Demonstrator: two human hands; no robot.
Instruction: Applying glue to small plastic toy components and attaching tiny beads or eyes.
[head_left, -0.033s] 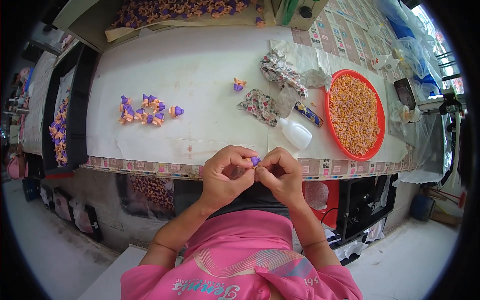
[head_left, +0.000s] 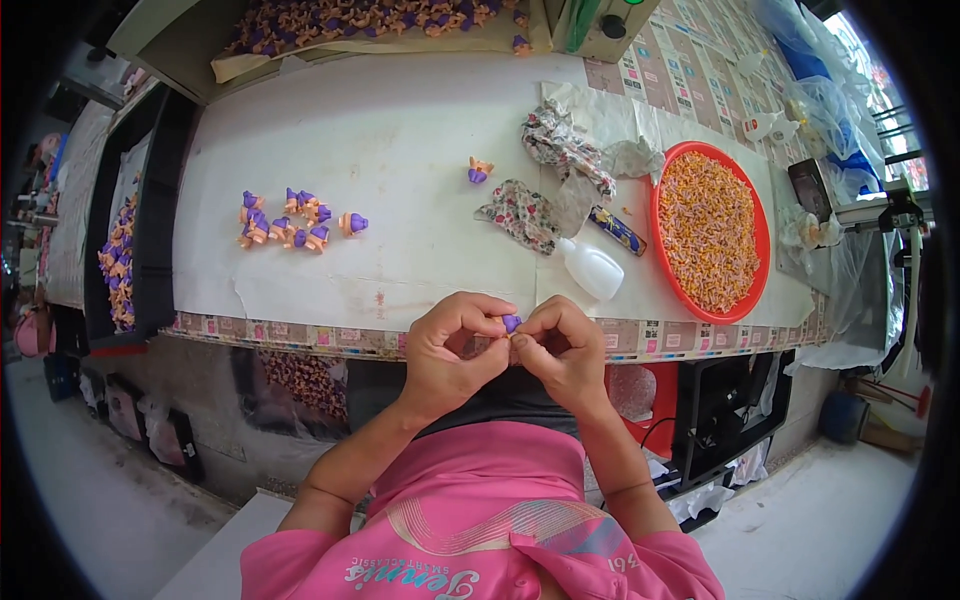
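Over the table's near edge, my left hand [head_left: 452, 348] pinches a small purple-and-peach toy figure [head_left: 511, 322] between thumb and fingers. My right hand [head_left: 562, 352] is closed on the same figure from the other side, thumb against fingertips. Most of the figure is hidden by the fingers, and I cannot make out whether a smaller piece is between the fingertips. Ahead, a single similar figure [head_left: 479, 170] sits by itself on the white sheet. A loose group of such figures [head_left: 284, 230] lies to the left, with another figure [head_left: 352, 223] at its right end.
A red basin [head_left: 655, 215] at right holds many tiny yellow and pink pieces. Beside it lie a white bottle [head_left: 594, 270], a dark blue tube [head_left: 618, 229] and floral cloths [head_left: 520, 213]. More figures fill a black tray [head_left: 155, 240] at left and a box [head_left: 380, 18] at the back.
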